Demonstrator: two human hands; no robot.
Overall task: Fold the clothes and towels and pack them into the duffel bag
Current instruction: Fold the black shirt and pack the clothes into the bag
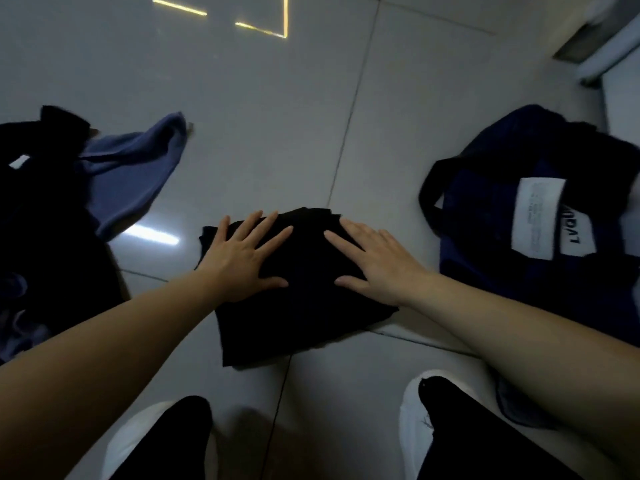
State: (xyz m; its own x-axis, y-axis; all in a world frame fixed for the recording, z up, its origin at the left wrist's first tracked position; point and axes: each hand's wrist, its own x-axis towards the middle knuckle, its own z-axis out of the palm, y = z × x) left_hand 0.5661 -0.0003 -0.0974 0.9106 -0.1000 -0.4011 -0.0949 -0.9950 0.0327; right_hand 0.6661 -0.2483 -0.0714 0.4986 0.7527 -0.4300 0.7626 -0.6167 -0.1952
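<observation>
A folded black garment (304, 306) lies on the grey tiled floor in front of me. My left hand (244, 254) presses flat on its left part, fingers straight and spread. My right hand (377, 261) lies flat on its right part, fingers straight too. A dark navy duffel bag (491, 216) with a white label and black handles sits on the floor to the right, a short way from the garment. At the left lies a heap of unfolded clothes: a blue towel or shirt (138, 174) over black garments (38, 216).
My two feet in white shoes (414, 417) and black trousers stand at the bottom edge. A wall base and a doorway edge (585, 43) show at the top right. Shiny floor tiles (277, 116) stretch beyond the garment.
</observation>
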